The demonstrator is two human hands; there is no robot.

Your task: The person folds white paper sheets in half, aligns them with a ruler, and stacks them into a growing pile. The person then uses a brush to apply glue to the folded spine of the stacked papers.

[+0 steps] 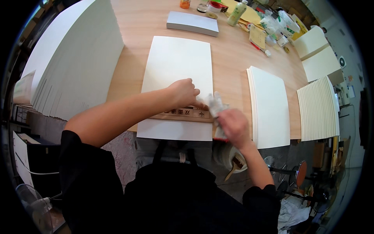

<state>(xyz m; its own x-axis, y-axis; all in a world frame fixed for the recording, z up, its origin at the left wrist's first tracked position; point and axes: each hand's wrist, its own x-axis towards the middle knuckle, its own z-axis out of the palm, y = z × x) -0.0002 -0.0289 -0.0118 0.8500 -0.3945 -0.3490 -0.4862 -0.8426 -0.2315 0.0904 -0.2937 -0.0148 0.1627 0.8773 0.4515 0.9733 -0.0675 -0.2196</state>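
The left forearm reaches in from the near left, slanting across the table [231, 66], and the left hand [182, 93] bends downward at the bar [181, 114]. Its fingers are partly curled; I cannot tell if they grip. The right hand [235, 124], blurred, comes from the near right with fingers closed around a pale cloth [216, 102], by the bar's right end. There is one bar, lying crosswise on the near part of one white paper [179, 64]. Two stacks [270, 105] stand to the right, one tall pile [78, 58] to the left.
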